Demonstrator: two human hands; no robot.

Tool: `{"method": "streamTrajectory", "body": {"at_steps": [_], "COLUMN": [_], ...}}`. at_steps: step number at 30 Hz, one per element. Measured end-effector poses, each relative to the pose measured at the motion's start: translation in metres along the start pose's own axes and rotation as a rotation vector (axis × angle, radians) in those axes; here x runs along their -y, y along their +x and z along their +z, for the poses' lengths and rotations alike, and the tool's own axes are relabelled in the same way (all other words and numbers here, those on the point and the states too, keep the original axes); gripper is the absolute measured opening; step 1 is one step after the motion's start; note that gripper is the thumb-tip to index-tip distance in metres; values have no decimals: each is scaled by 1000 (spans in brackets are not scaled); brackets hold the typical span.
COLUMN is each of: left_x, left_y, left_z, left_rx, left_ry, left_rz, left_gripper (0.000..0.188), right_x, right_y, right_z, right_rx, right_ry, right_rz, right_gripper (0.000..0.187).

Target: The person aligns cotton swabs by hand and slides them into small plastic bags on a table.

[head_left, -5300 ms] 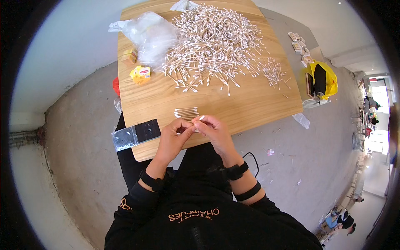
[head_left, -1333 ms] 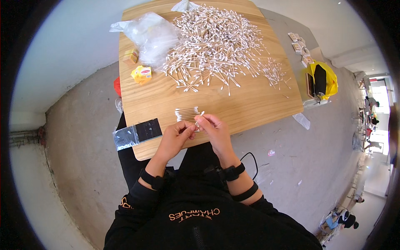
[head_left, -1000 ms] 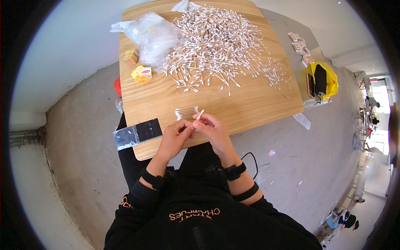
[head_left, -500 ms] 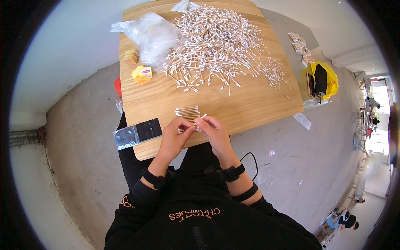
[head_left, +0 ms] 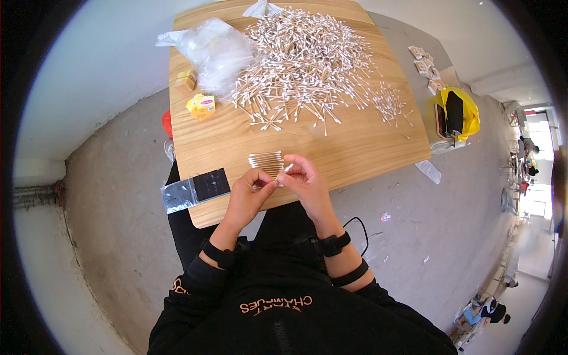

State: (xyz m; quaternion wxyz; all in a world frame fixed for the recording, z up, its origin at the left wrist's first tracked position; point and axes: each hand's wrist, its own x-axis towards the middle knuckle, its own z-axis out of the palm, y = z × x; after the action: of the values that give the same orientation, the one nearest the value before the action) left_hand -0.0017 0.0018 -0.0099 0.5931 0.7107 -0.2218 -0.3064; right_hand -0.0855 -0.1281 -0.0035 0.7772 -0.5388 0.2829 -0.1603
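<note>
Between my hands, low over the table's near edge, slants a cotton swab (head_left: 288,168) with its white tip up to the right. My left hand (head_left: 248,194) is closed, thumb and index finger pinched on the swab's lower part. My right hand (head_left: 306,182) has its index finger lifted away from the thumb. Its thumb lies close to the swab; whether it touches cannot be made out. Just beyond my fingers, a row of cotton swabs (head_left: 265,158) lies side by side on the wooden table (head_left: 361,142); my hands cover its near part.
A large heap of swabs (head_left: 307,53) fills the far middle, a smaller group (head_left: 389,103) to its right. Far left are a clear plastic bag (head_left: 216,50) and yellow packs (head_left: 202,106). A dark pouch (head_left: 211,184) lies at the near left corner. A yellow bag (head_left: 467,115) stands beyond the right edge.
My right index finger has lifted and spread from the thumb, and the right hand has shifted slightly. The swab tip has dipped a little. My left hand stays nearly still.
</note>
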Motion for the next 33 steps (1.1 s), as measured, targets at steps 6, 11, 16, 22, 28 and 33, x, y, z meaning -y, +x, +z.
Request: {"method": "streamTrajectory", "body": {"at_steps": [6,11,16,22,28,33], "left_x": [-1,2,2,3,3,4], "left_y": [0,1,-1,-1,-2,-1], "left_z": [0,1,0,-2,2,1], "left_rx": [36,48,40,53,79,79], "left_ry": [-12,-13,15,-85,-150,-66], "left_rz": [-19,-2,-6,-83,-69,-57], "left_gripper": [11,12,12,11,11,11], "right_x": [-4,-2,-4,10,-1,7], "right_y": [3,2,3,5,3,1], "right_z": [-13,-17,-16,-15,-11,-10], "right_rx": [81,73,-147,-123,69,-94], "right_ry": [-161,-77,3,15,-253,-261], "right_rz": [-40,-20,-15,-9,-54,-8], "right_gripper": [21,21,20,22,18,23]}}
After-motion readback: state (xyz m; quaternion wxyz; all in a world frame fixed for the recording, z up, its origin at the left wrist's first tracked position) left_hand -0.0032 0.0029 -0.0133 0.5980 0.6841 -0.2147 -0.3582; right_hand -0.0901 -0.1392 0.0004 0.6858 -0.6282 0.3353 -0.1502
